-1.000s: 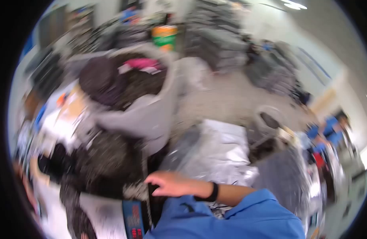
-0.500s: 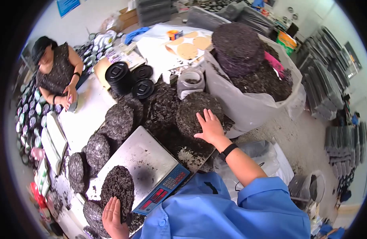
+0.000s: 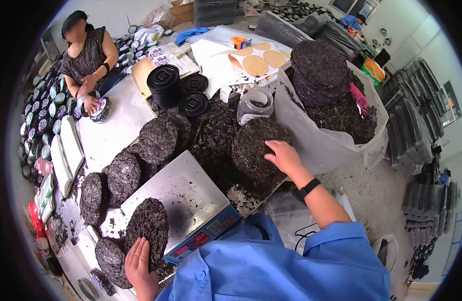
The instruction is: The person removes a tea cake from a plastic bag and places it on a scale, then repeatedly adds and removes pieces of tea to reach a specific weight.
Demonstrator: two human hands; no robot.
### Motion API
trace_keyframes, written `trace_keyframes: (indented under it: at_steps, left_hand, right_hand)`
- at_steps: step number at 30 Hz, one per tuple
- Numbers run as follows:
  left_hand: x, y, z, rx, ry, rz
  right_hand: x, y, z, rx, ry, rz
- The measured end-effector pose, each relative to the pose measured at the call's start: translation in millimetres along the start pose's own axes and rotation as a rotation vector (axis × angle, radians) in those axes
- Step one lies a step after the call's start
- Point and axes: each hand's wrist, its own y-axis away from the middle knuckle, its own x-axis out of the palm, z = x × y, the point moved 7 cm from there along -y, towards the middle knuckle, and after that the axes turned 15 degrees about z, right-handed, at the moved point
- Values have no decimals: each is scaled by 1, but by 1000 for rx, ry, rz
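Observation:
My left hand (image 3: 140,267) lies with its fingers stretched out against the lower face of a dark, flaky round cake (image 3: 149,223) that looks like pressed dried seaweed. This cake rests at the left edge of a steel-topped scale (image 3: 183,188) with lit red digits. Over the right part of another such cake (image 3: 253,145) is my right hand (image 3: 285,158), thumb and forefinger apart; its other fingers are partly hidden. More dark cakes (image 3: 123,175) sit left of and behind the scale.
A white sack (image 3: 311,125) holds loose dark flakes, a stack of cakes (image 3: 321,75) and a pink brush (image 3: 358,100). Behind the cakes are a clear jar (image 3: 253,108) and black lids (image 3: 163,83). Across the white table a person (image 3: 88,55) handles a round tub (image 3: 101,110).
The view has shifted, with the scene sitting differently in frame. My right hand has turned and slid toward the cake's right side. My left hand stays on its cake. The other person's tub has tilted.

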Motion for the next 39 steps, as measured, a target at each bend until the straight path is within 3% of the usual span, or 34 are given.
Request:
trace_keyframes:
  at_steps: [4, 13, 17, 20, 23, 25, 28, 29, 30, 32, 33, 35, 37, 39]
  left_hand:
    - [3, -9, -6, 40, -3, 24]
    - [6, -29, -26, 39, -8, 36]
    - [5, -33, -29, 11, 2, 44]
    - [2, -30, -28, -32, -10, 39]
    - [4, -27, -24, -70, -2, 28]
    - [3, -26, -23, -102, -10, 43]
    - [-7, -31, -31, -8, -7, 4]
    - [-12, -29, -30, -9, -10, 13]
    - [-13, -25, -24, -17, -2, 5]
    - [-11, -19, -13, -7, 16, 20]
    - [-10, -17, -12, -15, 2, 42]
    - [2, -9, 0, 7, 18, 39]
    - [4, -6, 0, 51, 16, 12]
    - [-1, -6, -2, 84, 7, 11]
  right_hand:
    - [2, -24, -9, -16, 62, -134]
    - [3, -63, -9, 47, 200, 264]
    - [9, -84, -20, 62, 325, 324]
    - [-6, -89, -45, 159, -364, 494]
    - [-75, -112, -43, 163, -321, 83]
    - [-112, -136, -35, 79, 98, -219]
    - [-83, -170, -89, 45, 289, -219]
    - [-95, -159, -67, 151, 267, -180]
    - [-105, -139, -39, 57, 231, -227]
    - [-90, -100, -19, 34, -27, -125]
    - [-74, -68, -3, -20, -18, 16]
    - [-26, -20, 18, 121, 107, 361]
    - [31, 3, 13, 220, 255, 457]
    - [45, 5, 13, 236, 361, 369]
